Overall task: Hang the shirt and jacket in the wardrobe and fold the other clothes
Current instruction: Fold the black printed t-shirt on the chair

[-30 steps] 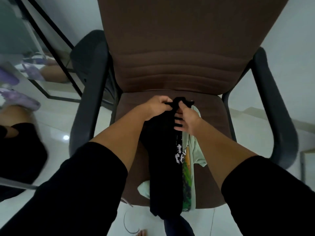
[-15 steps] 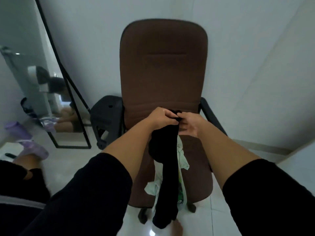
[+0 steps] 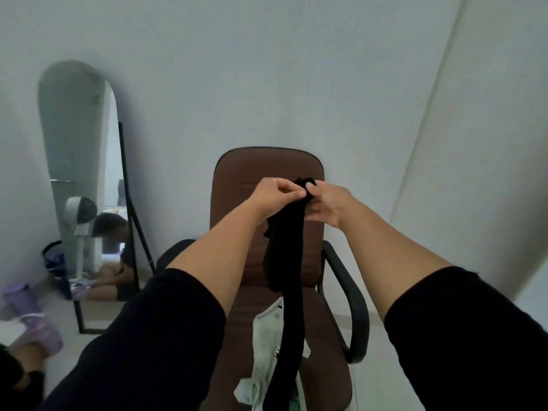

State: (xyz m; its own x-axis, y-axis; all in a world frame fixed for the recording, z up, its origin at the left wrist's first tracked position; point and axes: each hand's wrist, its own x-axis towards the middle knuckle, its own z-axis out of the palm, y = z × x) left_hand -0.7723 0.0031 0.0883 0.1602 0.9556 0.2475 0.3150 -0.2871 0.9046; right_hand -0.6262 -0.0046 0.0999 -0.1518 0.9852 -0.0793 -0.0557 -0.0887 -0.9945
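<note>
Both hands are raised in front of the backrest of a brown office chair [image 3: 237, 185], pinching the top edge of a black garment [image 3: 286, 247] between them: the left hand [image 3: 275, 194] has its fingers curled over the cloth, and the right hand [image 3: 329, 203] grips the same bunched edge from the other side, thumb and fingers closed on it. The garment hangs down in a long narrow fall, its lower part passing in front of the seat and out of view at the bottom edge. Under it, on the seat, lies a pale green shirt [image 3: 265, 336], crumpled, with a button showing near its collar; the hanging black cloth covers part of it. The chair's right armrest [image 3: 350, 289] curves out beside the seat. To the left an arched floor mirror [image 3: 80, 149] leans against the grey wall, reflecting a seated person and a standing fan. On the floor at far left sits a purple container [image 3: 20, 298], and closer in a purple shoe [image 3: 38, 330], blurred.
</note>
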